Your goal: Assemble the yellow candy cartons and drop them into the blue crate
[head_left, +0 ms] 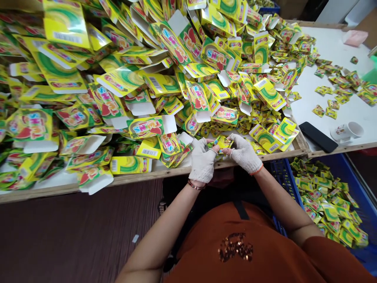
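My left hand (203, 159) and my right hand (244, 154) wear white knit gloves with bare fingertips. They meet at the front edge of the table. Between their fingertips are small yellow candy packets (221, 142), gripped from both sides; how many there are I cannot tell. Just beyond lies a heap of similar loose yellow packets (218, 129). Left of my left hand, yellow-and-green cardboard candy boxes (169, 144), some with flaps standing up, lie in a pile. Several more boxes (266, 137) rest to the right of my right hand.
A large mound of boxes (118, 78) covers the table's left and middle. On the white surface at right are scattered packets (341, 88), a black phone (318, 136), and a white mug (347, 131). A blue crate (361, 196) full of filled-looking packs stands below the wooden edge (141, 177).
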`<state>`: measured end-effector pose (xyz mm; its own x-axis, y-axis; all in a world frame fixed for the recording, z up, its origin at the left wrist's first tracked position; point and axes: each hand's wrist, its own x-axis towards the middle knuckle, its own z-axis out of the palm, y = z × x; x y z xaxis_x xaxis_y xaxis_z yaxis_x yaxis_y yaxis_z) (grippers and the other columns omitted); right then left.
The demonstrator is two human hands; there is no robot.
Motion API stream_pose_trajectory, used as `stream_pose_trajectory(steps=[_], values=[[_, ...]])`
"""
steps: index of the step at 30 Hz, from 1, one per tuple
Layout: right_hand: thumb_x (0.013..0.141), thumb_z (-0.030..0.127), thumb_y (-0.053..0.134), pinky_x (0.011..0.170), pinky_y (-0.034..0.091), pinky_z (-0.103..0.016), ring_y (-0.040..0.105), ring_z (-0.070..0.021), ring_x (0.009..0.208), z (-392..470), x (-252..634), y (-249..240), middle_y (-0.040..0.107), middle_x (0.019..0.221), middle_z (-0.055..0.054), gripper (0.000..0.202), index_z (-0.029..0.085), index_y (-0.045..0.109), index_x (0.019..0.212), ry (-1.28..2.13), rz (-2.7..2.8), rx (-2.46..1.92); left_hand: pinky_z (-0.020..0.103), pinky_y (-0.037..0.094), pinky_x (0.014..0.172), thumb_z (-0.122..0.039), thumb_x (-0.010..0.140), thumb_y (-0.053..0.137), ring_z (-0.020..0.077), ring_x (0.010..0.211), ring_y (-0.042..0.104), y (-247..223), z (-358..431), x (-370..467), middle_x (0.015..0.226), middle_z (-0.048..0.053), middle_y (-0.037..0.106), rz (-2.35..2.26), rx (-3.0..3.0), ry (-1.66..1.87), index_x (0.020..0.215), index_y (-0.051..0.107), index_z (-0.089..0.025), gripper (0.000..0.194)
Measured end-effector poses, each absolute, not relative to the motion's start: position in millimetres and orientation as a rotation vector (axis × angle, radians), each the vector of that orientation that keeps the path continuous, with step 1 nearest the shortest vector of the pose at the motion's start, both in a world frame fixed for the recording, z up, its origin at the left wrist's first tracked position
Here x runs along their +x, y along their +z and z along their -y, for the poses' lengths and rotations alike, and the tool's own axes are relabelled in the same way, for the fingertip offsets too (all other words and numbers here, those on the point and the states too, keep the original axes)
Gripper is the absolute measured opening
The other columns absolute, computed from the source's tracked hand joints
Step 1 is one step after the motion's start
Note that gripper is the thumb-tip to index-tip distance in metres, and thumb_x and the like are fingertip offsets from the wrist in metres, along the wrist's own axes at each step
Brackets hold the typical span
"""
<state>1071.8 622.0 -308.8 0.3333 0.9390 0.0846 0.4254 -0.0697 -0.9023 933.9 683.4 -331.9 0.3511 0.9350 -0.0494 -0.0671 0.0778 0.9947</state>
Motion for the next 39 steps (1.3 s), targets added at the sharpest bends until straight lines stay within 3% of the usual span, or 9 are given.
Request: stream_pose_trajectory(steps=[4, 8, 13, 19, 24, 27, 31, 39], values=[[0.078, 0.037, 0.061, 0.070, 0.044, -0.029, 0.050, -0.0158, 0.073, -619, 1078, -306, 0.051, 0.077, 0.001, 0.021, 0.022, 0.047, 0.082, 0.562, 1.225, -1.695, 0.021, 0.049, 0.056, -0.034, 0.079, 0.068, 0.0097, 0.061, 0.057, -337, -684, 933, 0.071, -0.003, 0.056, -0.921, 1.191, 0.937, 0.089, 0.054, -0.020, 0.023], [0.078, 0.033, 0.059, 0.068, 0.045, -0.027, 0.050, -0.0147, 0.072, -617, 1086, -300, 0.053, 0.080, 0.001, 0.018, 0.022, 0.049, 0.089, 0.614, 1.299, -1.612, 0.021, 0.050, 0.057, -0.033, 0.075, 0.073, 0.0101, 0.063, 0.058, -333, -686, 930, 0.074, -0.003, 0.059, -0.921, 1.174, 0.937, 0.091, 0.055, -0.019, 0.028], [0.078, 0.022, 0.059, 0.079, 0.046, -0.030, 0.057, -0.0172, 0.085, -620, 1086, -297, 0.062, 0.093, -0.002, 0.020, 0.021, 0.056, 0.098, 0.672, 1.595, -1.557, 0.020, 0.044, 0.051, -0.041, 0.075, 0.075, 0.0089, 0.058, 0.056, -326, -683, 934, 0.077, 0.000, 0.063, -0.811, 1.100, 0.814, 0.100, 0.059, -0.017, 0.038], [0.070, 0.041, 0.075, 0.053, 0.041, -0.024, 0.047, -0.0110, 0.057, -624, 1079, -310, 0.055, 0.066, 0.005, 0.036, 0.021, 0.055, 0.092, 0.887, 1.072, -1.544, 0.018, 0.044, 0.054, -0.028, 0.067, 0.078, 0.0072, 0.060, 0.057, -330, -678, 944, 0.074, -0.003, 0.062, -0.841, 0.964, 0.984, 0.089, 0.057, -0.017, 0.032], [0.074, 0.056, 0.069, 0.054, 0.043, -0.025, 0.050, -0.0110, 0.056, -625, 1075, -318, 0.058, 0.068, 0.002, 0.038, 0.020, 0.058, 0.080, 0.959, 0.799, -1.403, 0.015, 0.035, 0.044, -0.025, 0.063, 0.080, 0.0073, 0.057, 0.059, -324, -670, 949, 0.074, -0.004, 0.062, -0.766, 0.706, 1.023, 0.088, 0.052, -0.019, 0.038], [0.081, 0.047, 0.060, 0.057, 0.043, -0.026, 0.050, -0.0125, 0.058, -626, 1072, -315, 0.056, 0.067, 0.002, 0.027, 0.021, 0.056, 0.078, 0.717, 0.947, -1.546, 0.015, 0.034, 0.043, -0.025, 0.062, 0.082, 0.0066, 0.057, 0.059, -318, -668, 948, 0.078, -0.003, 0.063, -0.760, 0.665, 0.985, 0.091, 0.053, -0.019, 0.041], [0.084, 0.029, 0.049, 0.069, 0.043, -0.030, 0.054, -0.0176, 0.071, -626, 1068, -311, 0.058, 0.074, -0.002, 0.012, 0.022, 0.052, 0.075, 0.270, 1.302, -1.735, 0.018, 0.045, 0.056, -0.031, 0.064, 0.083, 0.0076, 0.066, 0.061, -315, -665, 952, 0.086, -0.001, 0.065, -0.742, 0.657, 0.978, 0.095, 0.053, -0.018, 0.045], [0.088, 0.030, 0.048, 0.067, 0.041, -0.028, 0.052, -0.0167, 0.069, -629, 1068, -314, 0.058, 0.071, -0.001, 0.017, 0.023, 0.050, 0.072, 0.263, 1.402, -1.750, 0.020, 0.045, 0.061, -0.027, 0.063, 0.080, 0.0089, 0.069, 0.060, -326, -669, 959, 0.083, -0.001, 0.063, -0.774, 0.697, 1.021, 0.092, 0.053, -0.018, 0.040]])
